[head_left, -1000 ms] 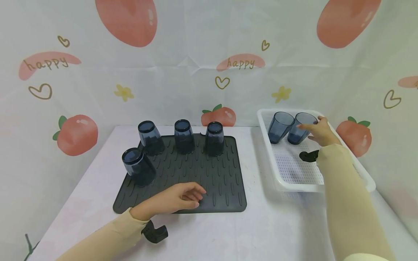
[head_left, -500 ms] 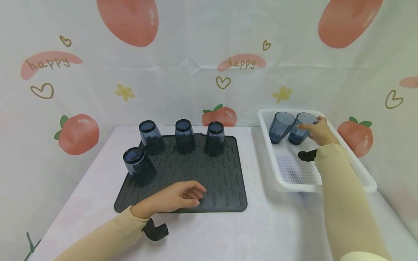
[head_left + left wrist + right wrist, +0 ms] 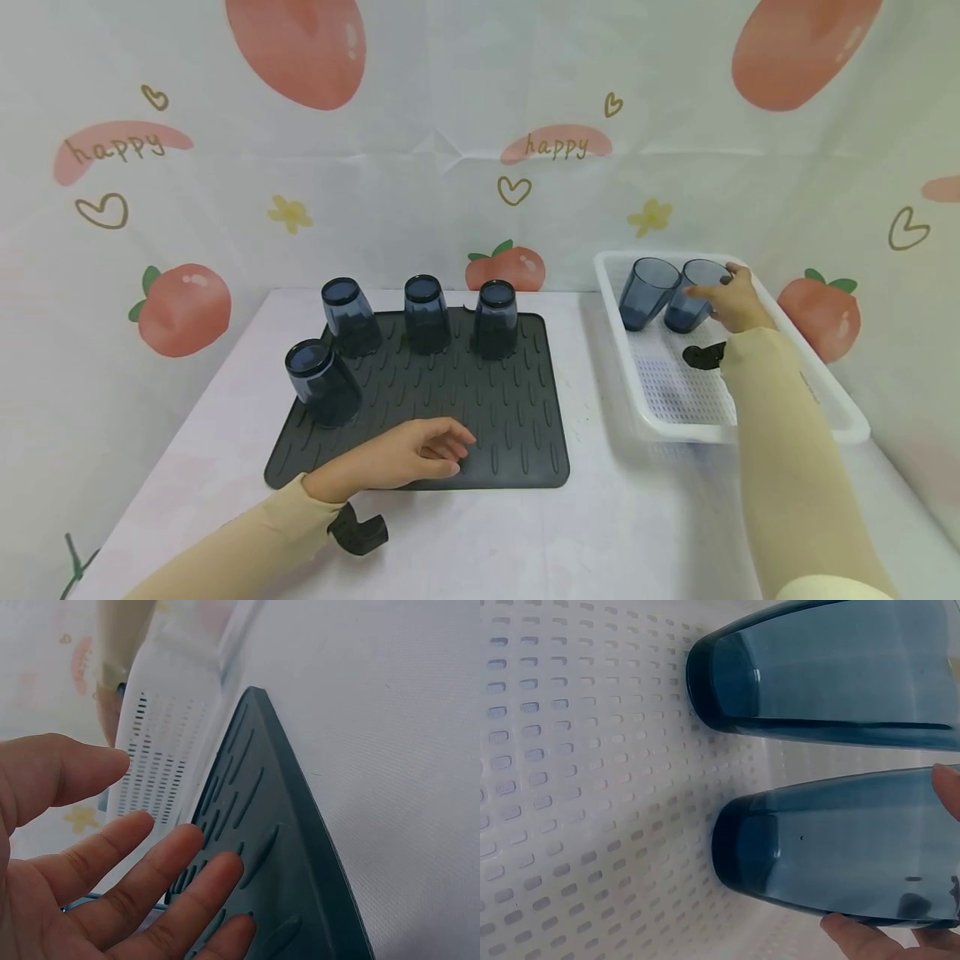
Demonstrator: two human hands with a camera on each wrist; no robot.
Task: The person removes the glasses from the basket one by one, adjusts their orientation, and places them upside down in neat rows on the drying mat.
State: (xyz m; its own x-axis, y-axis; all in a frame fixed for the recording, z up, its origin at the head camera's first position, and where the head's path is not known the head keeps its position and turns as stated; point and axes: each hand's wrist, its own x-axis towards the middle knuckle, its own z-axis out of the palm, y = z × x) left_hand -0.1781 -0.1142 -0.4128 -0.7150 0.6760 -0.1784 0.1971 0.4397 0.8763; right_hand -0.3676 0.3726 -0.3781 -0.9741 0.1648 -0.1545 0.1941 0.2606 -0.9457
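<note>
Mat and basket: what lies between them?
Just a bare strip of white table between the mat and the basket, as the head view shows.

Loosely spread left hand [image 3: 97, 919] before dark mat [image 3: 289, 825], white basket [image 3: 169, 671] beyond

Right fingers [image 3: 861, 940] — closer around one glass [image 3: 840, 844]

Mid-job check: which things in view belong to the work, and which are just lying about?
Seemingly part of the work:
tall transparent blue glass, gripped by the right hand
second tall transparent blue glass beside it
white perforated plastic basket holding both
four upside-down blue glasses
dark grey ridged mat beneath those

Just there:
white fruit-printed backdrop
</note>
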